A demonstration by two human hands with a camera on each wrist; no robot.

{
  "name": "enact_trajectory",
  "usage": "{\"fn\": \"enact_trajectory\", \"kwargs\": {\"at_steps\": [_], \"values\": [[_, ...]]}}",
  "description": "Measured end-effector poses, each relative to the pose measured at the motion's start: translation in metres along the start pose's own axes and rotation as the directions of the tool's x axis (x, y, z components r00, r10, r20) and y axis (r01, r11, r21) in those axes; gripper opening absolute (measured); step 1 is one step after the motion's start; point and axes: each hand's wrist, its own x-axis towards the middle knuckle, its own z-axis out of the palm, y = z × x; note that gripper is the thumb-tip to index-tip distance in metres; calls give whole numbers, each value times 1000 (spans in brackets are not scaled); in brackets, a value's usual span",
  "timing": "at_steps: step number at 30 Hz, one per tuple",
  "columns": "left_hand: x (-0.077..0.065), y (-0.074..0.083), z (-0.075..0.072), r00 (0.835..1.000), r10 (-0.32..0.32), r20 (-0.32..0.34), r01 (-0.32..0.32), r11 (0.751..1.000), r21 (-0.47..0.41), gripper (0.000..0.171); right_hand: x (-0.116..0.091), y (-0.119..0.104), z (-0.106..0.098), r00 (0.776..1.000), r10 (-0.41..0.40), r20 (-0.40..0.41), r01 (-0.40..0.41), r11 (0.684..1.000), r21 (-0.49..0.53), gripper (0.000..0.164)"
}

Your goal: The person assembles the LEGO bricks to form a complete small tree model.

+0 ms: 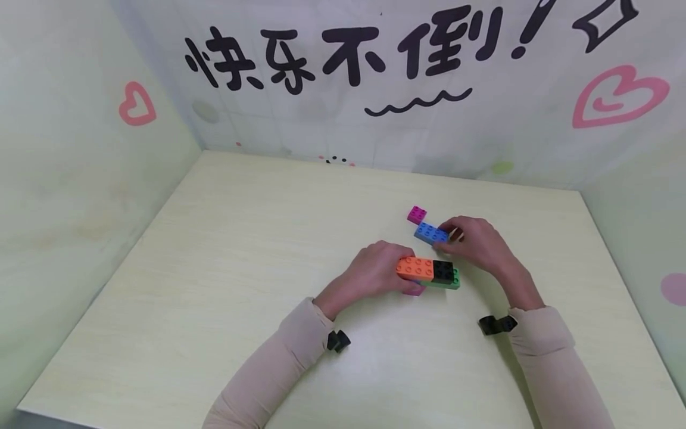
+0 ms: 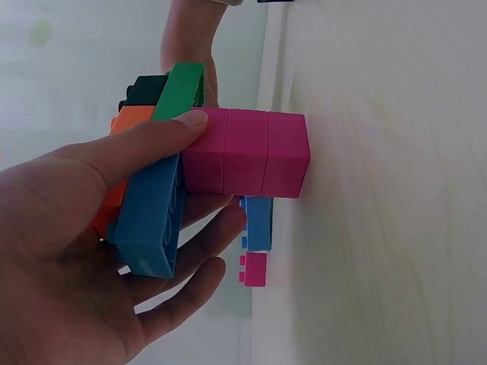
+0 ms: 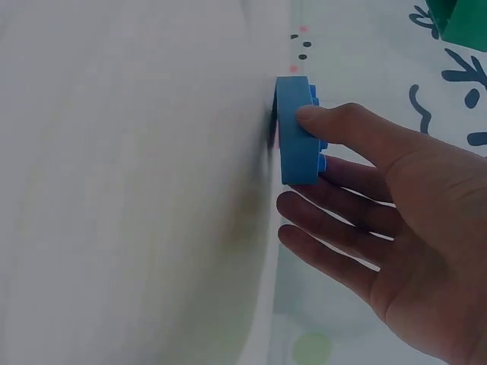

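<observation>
My left hand [image 1: 377,268] grips a built piece of toy building bricks. On its top are an orange brick [image 1: 414,269] and a black brick [image 1: 443,271]; under them run a green brick [image 2: 179,90] and a blue brick [image 2: 148,217]. Several magenta bricks [image 2: 247,152] are stacked below, and the left thumb presses near their join with the upper layer. My right hand [image 1: 479,241] pinches a separate blue brick [image 3: 297,131] near one end, studs up, at the table surface. Beyond it lies a small magenta brick [image 1: 417,214].
The pale wooden table [image 1: 241,238] has a printed wall [image 1: 343,131] along its back and walls at both sides. Black wrist mounts [image 1: 337,341] sit by the sleeve cuffs. In the right wrist view, part of the green brick shows at the top right corner.
</observation>
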Motion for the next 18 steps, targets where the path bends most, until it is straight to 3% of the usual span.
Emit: {"fn": "enact_trajectory", "kwargs": {"at_steps": [5, 10, 14, 18], "values": [[1, 2, -1, 1000, -11, 0, 11, 1000, 4, 41, -17, -10, -22, 986, -91, -137, 93, 996, 8, 37], [1, 2, -2, 1000, -14, -3, 14, 1000, -4, 38, -46, -30, -45, 933, -234, -275, 254, 966, 40, 37], [0, 2, -1, 1000, -5, -7, 4, 1000, -17, 38, -66, -47, -53, 892, -358, -276, 401, 909, 114, 44], [-1, 1, -1, 1000, 1, -12, -2, 998, -55, 44, -76, -59, -51, 867, -444, -225, 483, 860, 164, 49]]}}
